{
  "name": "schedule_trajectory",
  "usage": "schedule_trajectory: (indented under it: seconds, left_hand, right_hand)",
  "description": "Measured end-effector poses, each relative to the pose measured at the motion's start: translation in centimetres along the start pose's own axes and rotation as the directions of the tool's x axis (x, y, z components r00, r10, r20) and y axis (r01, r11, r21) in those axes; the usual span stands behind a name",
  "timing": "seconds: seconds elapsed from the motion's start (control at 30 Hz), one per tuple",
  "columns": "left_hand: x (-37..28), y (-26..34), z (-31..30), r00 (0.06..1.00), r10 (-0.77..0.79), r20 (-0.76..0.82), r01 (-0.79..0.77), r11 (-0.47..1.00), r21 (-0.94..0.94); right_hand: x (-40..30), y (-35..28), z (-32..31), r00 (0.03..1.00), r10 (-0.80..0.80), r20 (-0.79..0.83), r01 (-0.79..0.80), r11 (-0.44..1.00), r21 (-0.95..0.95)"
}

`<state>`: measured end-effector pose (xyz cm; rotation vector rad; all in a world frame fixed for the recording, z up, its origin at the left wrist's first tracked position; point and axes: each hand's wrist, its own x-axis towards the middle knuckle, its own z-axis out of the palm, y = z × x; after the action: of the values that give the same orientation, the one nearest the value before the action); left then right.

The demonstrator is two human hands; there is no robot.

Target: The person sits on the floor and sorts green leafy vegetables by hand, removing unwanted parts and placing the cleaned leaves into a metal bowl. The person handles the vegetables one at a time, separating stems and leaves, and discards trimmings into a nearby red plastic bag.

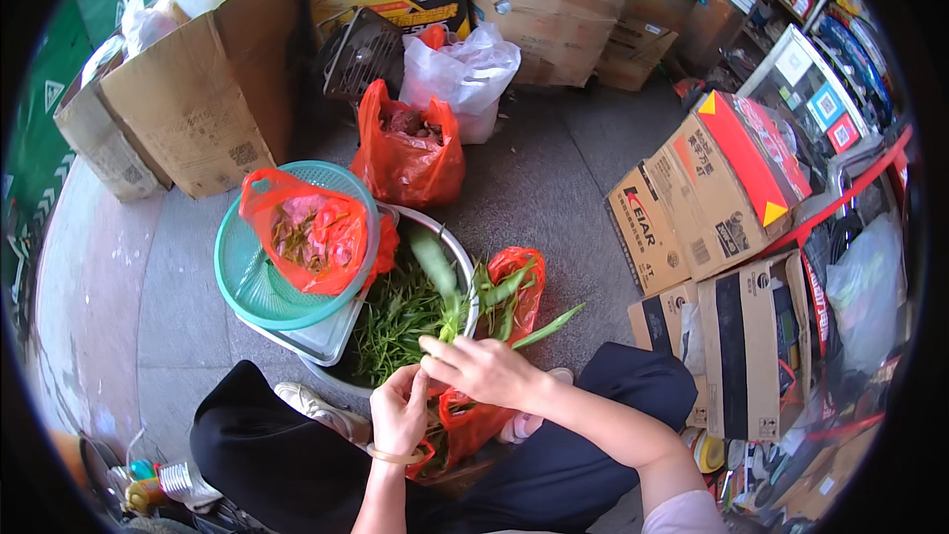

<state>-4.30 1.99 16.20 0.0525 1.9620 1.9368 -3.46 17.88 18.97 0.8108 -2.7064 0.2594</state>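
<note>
My right hand [474, 372] grips the base of a leafy green stalk [445, 289], whose leaves are blurred. Close beside it, my left hand [400, 404] has thumb and forefinger pinched together; whether something is between them cannot be told. Beneath the stalk, a round metal basin [474, 267] holds a heap of narrow green leaves [393, 326]. A red plastic bag [528, 297] with longer leaves lies right of the basin. Another red bag [474, 426] sits below my hands. On the basin's left, a teal mesh basket [248, 285] holds an open red bag [319, 278] with plant scraps.
Behind the basin stand a red bag [411, 163] with brown lumps and a white plastic bag [467, 74]. Cardboard boxes [185, 89] line the back and left; more cartons [667, 215] stand right. My knees [248, 423] flank the basin, shoes close to its rim.
</note>
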Motion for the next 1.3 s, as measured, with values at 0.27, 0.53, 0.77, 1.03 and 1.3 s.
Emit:
schedule_trajectory:
  seconds: [0.27, 0.53, 0.77, 1.03, 1.3]
  left_hand:
    - [0.4, -0.7, -0.7, 0.976, -0.163, 0.142, 0.193, 0.952, -0.238]
    - [0.2, -0.8, 1.2, 0.986, -0.072, 0.148, 0.127, 0.904, -0.408]
    - [0.6, -1.6, 1.2, 0.991, -0.111, 0.073, 0.131, 0.917, -0.378]
    - [1.0, -1.8, -0.1, 0.984, -0.177, 0.001, 0.165, 0.918, -0.360]
    - [2.9, -2.2, -3.7, 0.959, -0.147, -0.241, 0.086, 0.965, -0.249]
  right_hand:
    - [-1.0, -0.5, 1.3, 0.994, 0.076, 0.073, -0.076, 0.997, -0.003]
    - [-1.7, 0.5, 1.2, 0.876, 0.475, -0.082, -0.433, 0.851, 0.298]
    - [-5.4, 13.4, 3.4, 0.416, 0.817, 0.398, -0.908, 0.400, 0.128]
    - [-13.0, 22.3, 20.0, -0.082, 0.807, 0.585, -0.921, -0.285, 0.264]
    - [-11.4, 21.6, 24.0, -0.053, 0.727, 0.685, -0.414, -0.640, 0.647]
